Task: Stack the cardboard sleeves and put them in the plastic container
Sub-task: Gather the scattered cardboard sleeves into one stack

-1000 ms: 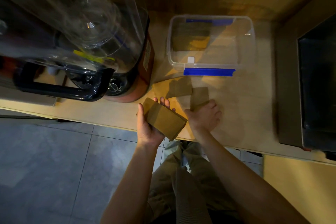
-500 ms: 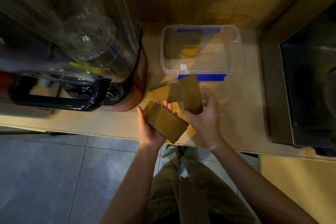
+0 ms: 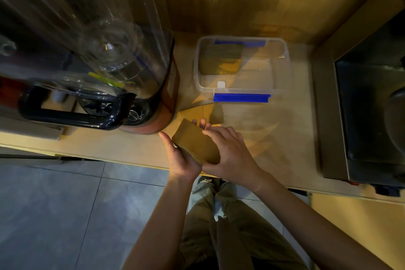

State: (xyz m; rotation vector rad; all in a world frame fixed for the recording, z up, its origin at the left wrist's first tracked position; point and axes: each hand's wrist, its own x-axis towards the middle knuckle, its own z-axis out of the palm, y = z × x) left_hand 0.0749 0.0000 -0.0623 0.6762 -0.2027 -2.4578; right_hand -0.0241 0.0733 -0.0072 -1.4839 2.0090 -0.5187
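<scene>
A stack of brown cardboard sleeves is held over the counter's front edge. My left hand grips it from below and the left. My right hand lies flat on the stack's right end, fingers closed over it. Two more flat sleeves lie on the counter just beyond the hands. The clear plastic container with blue clips stands open farther back, with some sleeves in its left part.
A large blender with a clear jug and black handle stands at the left, close to the loose sleeves. A dark appliance fills the right side. A wooden wall closes the back. The counter edge runs below the hands.
My right hand picked a sleeve off the counter, lifted it, and has brought it down onto the stack in my left hand. The view has shifted slightly.
</scene>
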